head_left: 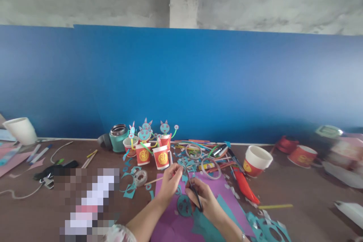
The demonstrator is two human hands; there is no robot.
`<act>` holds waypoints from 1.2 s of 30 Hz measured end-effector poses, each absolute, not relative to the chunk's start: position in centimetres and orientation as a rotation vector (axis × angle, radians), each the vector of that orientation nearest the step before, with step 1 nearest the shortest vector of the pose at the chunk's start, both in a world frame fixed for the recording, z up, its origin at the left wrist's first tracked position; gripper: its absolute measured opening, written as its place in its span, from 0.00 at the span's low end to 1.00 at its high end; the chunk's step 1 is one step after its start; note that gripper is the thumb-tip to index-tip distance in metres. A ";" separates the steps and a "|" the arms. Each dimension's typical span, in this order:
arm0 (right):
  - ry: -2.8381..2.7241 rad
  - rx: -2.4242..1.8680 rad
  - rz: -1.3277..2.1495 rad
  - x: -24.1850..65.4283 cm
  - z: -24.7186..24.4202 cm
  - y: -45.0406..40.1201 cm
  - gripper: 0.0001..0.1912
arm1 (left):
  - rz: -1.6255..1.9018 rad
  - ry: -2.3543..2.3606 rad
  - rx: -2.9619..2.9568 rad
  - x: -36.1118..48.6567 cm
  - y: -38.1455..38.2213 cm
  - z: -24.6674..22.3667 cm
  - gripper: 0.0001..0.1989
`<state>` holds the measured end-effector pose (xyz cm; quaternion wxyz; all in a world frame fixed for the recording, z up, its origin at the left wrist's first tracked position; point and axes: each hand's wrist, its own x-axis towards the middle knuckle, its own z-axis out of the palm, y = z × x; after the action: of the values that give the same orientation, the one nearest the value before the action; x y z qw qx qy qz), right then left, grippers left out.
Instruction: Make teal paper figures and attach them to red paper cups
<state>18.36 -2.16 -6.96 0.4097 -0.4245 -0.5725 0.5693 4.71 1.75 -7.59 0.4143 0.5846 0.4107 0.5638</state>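
My right hand (202, 194) is closed on black-handled scissors (195, 194), whose blades point up and away, toward my left hand. Just left of the blades, my left hand (172, 177) has its fingers pinched together; whatever they hold is too small to make out. Beneath both hands lies purple paper (167, 221), with a teal sheet (205, 227) on it near my right wrist. A round teal cutout with a drawn face (184, 205) rests on the purple paper between my forearms.
Red and white paper cups (143, 154) with teal paper figures stand beyond my left hand, beside a teal jar (118, 140). A roll of tape (140, 177) lies left. Right are stacked cups (256, 160), a red pouch (245, 187) and teal scraps (266, 227). A blue partition (181, 83) stands behind.
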 end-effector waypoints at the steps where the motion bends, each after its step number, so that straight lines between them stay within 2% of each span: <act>1: -1.455 -1.069 1.426 18.4 -7.0 -2.1 0.18 | 1.417 1.032 1.469 4.7 1.8 -7.6 0.18; 7: -1.516 -1.106 1.387 18.6 -7.5 -1.8 0.16 | 1.424 1.025 1.430 4.6 2.0 -8.1 0.18; 36: -1.532 -1.126 1.401 18.8 -7.9 -1.7 0.16 | 1.409 0.955 1.321 4.6 2.1 -8.7 0.13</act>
<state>18.76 -1.68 -7.87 0.3800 -0.4411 -0.6001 0.5485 4.62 2.09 -8.71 0.4736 0.5399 0.3903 0.5761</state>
